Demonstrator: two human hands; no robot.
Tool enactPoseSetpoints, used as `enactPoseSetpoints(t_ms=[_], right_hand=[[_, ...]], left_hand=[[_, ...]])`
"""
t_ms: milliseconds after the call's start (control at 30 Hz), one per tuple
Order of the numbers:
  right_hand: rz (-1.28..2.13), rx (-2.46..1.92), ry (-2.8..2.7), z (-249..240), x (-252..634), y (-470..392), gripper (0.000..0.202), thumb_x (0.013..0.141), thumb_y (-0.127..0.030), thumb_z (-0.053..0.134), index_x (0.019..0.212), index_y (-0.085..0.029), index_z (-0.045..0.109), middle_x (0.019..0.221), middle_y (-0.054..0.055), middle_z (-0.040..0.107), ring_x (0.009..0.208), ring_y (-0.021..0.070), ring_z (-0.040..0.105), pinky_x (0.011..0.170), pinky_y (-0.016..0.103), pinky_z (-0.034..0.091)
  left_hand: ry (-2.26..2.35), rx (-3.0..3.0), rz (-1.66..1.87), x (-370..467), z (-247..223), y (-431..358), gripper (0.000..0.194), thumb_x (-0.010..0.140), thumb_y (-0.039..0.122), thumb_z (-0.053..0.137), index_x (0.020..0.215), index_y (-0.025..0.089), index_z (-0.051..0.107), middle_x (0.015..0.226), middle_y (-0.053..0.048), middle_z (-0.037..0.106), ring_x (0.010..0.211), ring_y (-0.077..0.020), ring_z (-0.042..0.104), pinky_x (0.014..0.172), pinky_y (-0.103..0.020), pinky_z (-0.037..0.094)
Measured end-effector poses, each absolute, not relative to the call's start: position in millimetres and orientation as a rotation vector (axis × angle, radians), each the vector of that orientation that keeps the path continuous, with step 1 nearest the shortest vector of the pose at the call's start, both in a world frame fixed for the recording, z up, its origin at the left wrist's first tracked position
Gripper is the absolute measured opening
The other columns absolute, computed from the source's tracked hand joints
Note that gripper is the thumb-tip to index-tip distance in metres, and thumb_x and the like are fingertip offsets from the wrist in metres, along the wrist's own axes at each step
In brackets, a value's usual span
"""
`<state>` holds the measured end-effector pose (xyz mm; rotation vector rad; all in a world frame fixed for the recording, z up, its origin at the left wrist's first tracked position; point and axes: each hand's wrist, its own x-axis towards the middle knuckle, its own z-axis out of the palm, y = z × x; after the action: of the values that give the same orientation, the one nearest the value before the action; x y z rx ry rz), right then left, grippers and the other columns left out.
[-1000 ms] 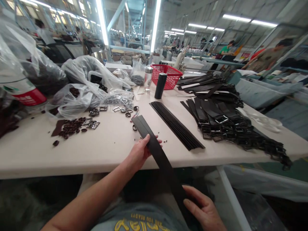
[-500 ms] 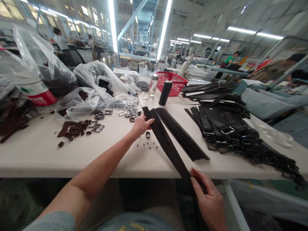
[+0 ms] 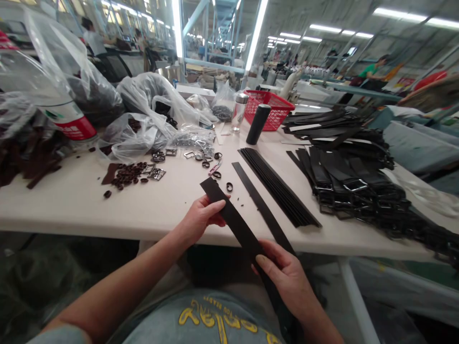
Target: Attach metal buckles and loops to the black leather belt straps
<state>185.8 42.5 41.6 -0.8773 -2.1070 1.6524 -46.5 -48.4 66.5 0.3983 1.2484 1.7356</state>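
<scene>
A wide black strap (image 3: 238, 220) runs diagonally between my two hands, over the table's front edge. My left hand (image 3: 202, 216) pinches it near its upper end, thumb on top. Further down, my right hand (image 3: 281, 267) grips the same strap between thumb and fingers. Another black strap (image 3: 254, 195) lies on the table just beyond, its lower part passing behind my right hand. To its right is a neat row of black straps (image 3: 278, 187). Small black loops (image 3: 229, 187) and tiny dark bits lie near the strap's upper end.
Brown loops (image 3: 131, 174), metal buckles (image 3: 157, 173) and plastic bags (image 3: 143, 129) lie left on the table (image 3: 71, 210). Behind stand a black cylinder (image 3: 258, 125), a clear bottle (image 3: 239, 113) and a red basket (image 3: 268, 111). Buckled black straps (image 3: 340, 184) are heaped at right. People work farther back.
The held strap's upper end has come nearer to me, apart from the strap left on the table. Both hands have moved closer together, and the view has shifted.
</scene>
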Motion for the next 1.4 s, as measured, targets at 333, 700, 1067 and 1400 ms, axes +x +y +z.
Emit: enactPoseSetpoints(t_ms=[333,700,1067,1400], right_hand=[[1.866,-0.923,-2.266,34,200,32,0.035,0.087,-0.042,0.066,0.114,-0.021,0.069,0.107,0.009,0.074,0.098,0.025,0.07,0.087,0.035,0.055],[1.119,-0.496,-2.332,36,121,-27,0.032,0.085,-0.029,0.072,0.115,-0.023,0.066,0.111,0.006,0.07,0.102,0.0224,0.066,0.093,0.036,0.053],[0.801,-0.396,-2.499,30,111,-30,0.015,0.087,-0.024,0.066,0.1,-0.017,0.07,0.089,0.007,0.073,0.081,0.0221,0.067,0.077,0.035,0.052],[0.613,-0.316,-2.54,28,113,-31,0.016,0.092,-0.02,0.058,0.08,-0.019,0.068,0.073,0.003,0.069,0.07,0.019,0.062,0.068,0.031,0.044]], left_hand=[[1.27,0.211,1.649,-42,52,-131,0.046,0.077,0.029,0.071,0.12,0.014,0.061,0.076,-0.006,0.076,0.061,-0.0161,0.072,0.053,-0.02,0.055],[1.227,0.146,1.685,-3,36,-152,0.05,0.077,0.031,0.075,0.124,0.019,0.062,0.095,-0.005,0.073,0.074,-0.0142,0.07,0.066,-0.023,0.058],[1.305,0.302,1.697,0,27,-158,0.059,0.081,0.035,0.069,0.135,0.019,0.053,0.094,-0.002,0.068,0.084,-0.0162,0.066,0.083,-0.031,0.056],[1.993,1.166,1.45,-22,27,-163,0.027,0.083,0.023,0.068,0.109,0.025,0.074,0.119,-0.009,0.07,0.112,-0.0237,0.062,0.102,-0.039,0.046]])
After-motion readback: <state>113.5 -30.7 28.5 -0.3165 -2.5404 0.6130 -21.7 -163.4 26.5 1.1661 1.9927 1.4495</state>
